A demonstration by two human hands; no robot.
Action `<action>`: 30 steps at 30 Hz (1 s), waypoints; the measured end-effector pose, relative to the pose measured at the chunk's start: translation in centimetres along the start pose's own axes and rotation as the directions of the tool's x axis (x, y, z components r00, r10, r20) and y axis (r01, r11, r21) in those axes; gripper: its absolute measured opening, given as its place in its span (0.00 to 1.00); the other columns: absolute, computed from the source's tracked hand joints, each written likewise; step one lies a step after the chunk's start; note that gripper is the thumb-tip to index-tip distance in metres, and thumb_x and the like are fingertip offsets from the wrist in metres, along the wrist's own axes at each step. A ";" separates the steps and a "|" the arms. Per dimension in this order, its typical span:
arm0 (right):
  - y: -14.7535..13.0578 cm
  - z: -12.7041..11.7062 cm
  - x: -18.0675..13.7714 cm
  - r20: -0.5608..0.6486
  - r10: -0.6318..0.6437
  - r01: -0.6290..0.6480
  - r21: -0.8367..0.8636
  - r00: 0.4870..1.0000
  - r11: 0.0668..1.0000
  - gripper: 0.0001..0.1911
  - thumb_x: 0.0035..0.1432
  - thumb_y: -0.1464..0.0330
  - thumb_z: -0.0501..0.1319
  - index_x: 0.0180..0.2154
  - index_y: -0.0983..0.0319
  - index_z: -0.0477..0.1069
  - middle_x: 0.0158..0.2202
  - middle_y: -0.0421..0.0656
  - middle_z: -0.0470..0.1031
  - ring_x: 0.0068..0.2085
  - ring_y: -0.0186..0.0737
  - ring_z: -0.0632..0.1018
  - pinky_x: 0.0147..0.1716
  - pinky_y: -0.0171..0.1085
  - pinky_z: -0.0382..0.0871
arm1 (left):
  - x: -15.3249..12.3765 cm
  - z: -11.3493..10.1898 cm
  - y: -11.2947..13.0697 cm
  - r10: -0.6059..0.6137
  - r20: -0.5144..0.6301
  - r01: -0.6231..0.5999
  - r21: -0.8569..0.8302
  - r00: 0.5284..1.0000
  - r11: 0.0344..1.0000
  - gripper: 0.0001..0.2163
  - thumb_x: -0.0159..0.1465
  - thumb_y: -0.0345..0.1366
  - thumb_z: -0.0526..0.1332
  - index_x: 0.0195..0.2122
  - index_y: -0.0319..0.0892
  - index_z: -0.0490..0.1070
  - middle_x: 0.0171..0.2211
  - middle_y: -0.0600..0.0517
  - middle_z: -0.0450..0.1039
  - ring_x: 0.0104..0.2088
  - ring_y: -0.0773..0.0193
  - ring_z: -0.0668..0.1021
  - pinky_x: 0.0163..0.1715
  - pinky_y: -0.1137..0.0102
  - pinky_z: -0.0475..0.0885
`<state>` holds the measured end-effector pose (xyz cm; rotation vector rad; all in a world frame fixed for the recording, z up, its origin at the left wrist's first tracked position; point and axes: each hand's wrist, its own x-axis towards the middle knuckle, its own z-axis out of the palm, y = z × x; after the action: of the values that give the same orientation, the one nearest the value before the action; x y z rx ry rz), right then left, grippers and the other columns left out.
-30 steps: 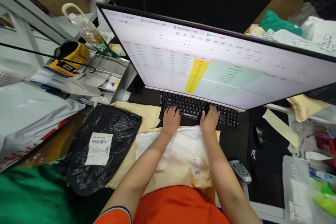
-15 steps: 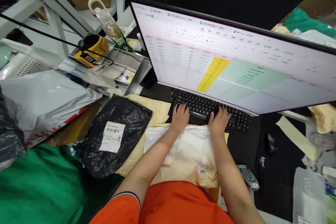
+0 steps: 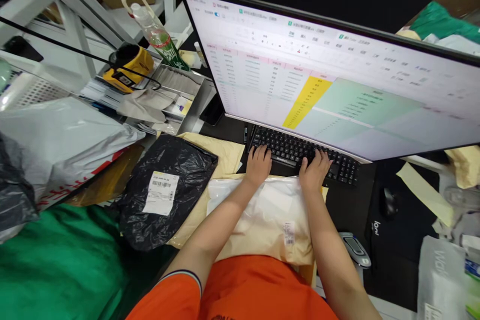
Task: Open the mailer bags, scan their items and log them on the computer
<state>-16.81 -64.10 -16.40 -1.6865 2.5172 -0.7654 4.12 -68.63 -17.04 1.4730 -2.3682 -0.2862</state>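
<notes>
Left hand (image 3: 258, 164) and right hand (image 3: 314, 172) are resting, loosely curled, on the keyboard (image 3: 285, 148), gripping nothing; light keystrokes should be serving best.

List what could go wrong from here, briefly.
1. The white package, under the left forearm, lies just in front of the keyboard, where the left hand and right hand rest; it might get nudged into the keys.
2. The gray device sits close beside the right forearm, so could be bumped.
3. The bottle, if knocked, might topple.
</notes>
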 end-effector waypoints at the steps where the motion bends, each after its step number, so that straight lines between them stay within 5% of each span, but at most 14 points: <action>1: -0.2 -0.1 -0.1 0.005 0.001 -0.001 0.006 1.000 1.000 0.30 0.70 0.58 0.47 0.65 0.71 0.60 0.64 0.65 0.63 0.70 0.60 0.58 0.68 0.69 0.49 | 0.0 0.0 0.0 0.003 -0.004 -0.003 0.002 1.000 1.000 0.16 0.71 0.34 0.55 0.57 0.37 0.72 0.61 0.36 0.72 0.64 0.49 0.72 0.69 0.47 0.62; 5: -1.7 0.0 -0.7 0.048 -0.022 0.020 0.039 0.999 0.999 0.28 0.70 0.60 0.48 0.63 0.70 0.63 0.64 0.64 0.63 0.69 0.58 0.60 0.68 0.67 0.50 | 0.1 0.0 0.0 0.014 -0.015 -0.014 0.006 1.000 1.000 0.16 0.71 0.34 0.55 0.57 0.37 0.72 0.60 0.36 0.72 0.63 0.48 0.73 0.69 0.47 0.62; 12: -3.9 1.9 -2.7 0.167 -0.244 0.231 0.097 0.955 0.968 0.25 0.71 0.62 0.50 0.62 0.68 0.64 0.67 0.61 0.61 0.71 0.55 0.58 0.68 0.62 0.54 | 0.4 -0.1 -0.3 0.031 -0.028 -0.031 -0.008 0.999 0.999 0.16 0.70 0.36 0.57 0.56 0.37 0.72 0.61 0.36 0.71 0.63 0.46 0.72 0.69 0.45 0.61; 30: -4.3 2.4 -3.9 0.165 -0.227 0.215 0.088 0.960 0.973 0.23 0.69 0.67 0.50 0.61 0.69 0.66 0.68 0.60 0.61 0.73 0.54 0.55 0.69 0.62 0.53 | 0.6 -0.3 -0.7 0.011 -0.036 -0.012 -0.034 0.999 0.999 0.16 0.68 0.37 0.59 0.54 0.38 0.73 0.61 0.36 0.71 0.62 0.46 0.72 0.68 0.46 0.61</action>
<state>-10.82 -62.89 -17.81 -1.9403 2.1893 -0.6734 4.59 -69.48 -16.89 1.4372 -2.3317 -0.2935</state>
